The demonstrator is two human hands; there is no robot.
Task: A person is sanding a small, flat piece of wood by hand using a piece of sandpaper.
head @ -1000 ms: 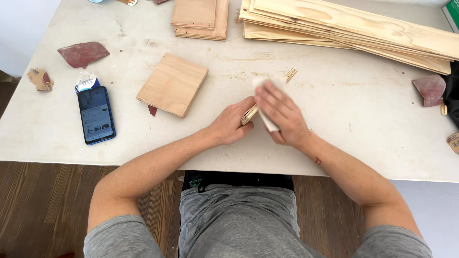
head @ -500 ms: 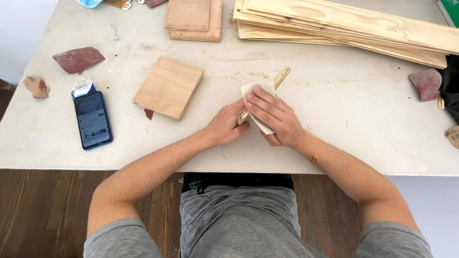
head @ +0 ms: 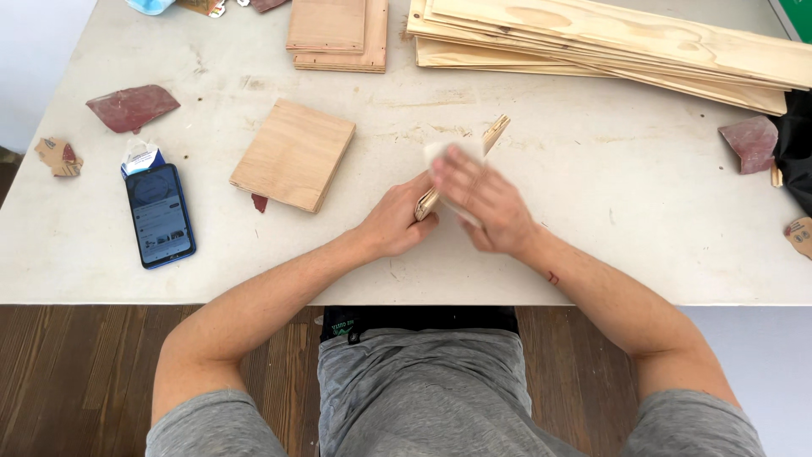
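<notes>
While the left hand was curled shut around the near end of a thin wooden piece, the right hand lay pressed over its middle, fingers half bent and clamped on a pale sheet of sandpaper that wrapped the wood. The right hand was blurred, so I could not tell exactly how its fingertips sat. The wooden piece stood on edge on the table, slanting away from the person, its far tip poking out past the sandpaper.

Just to the left of the hands lay a square wooden block, flat on the table, with a small reddish scrap peeking out at its near corner. Farther left sat a dark smartphone, face up, with a small blue and white packet touching its far end. Beyond that lay a reddish-brown torn sheet of sandpaper, and near the left edge a little crumpled brown scrap.

At the far side rested two stacked short boards, and to their right a long pile of pale planks. Another reddish sandpaper piece lay near the right edge, beside something black.
</notes>
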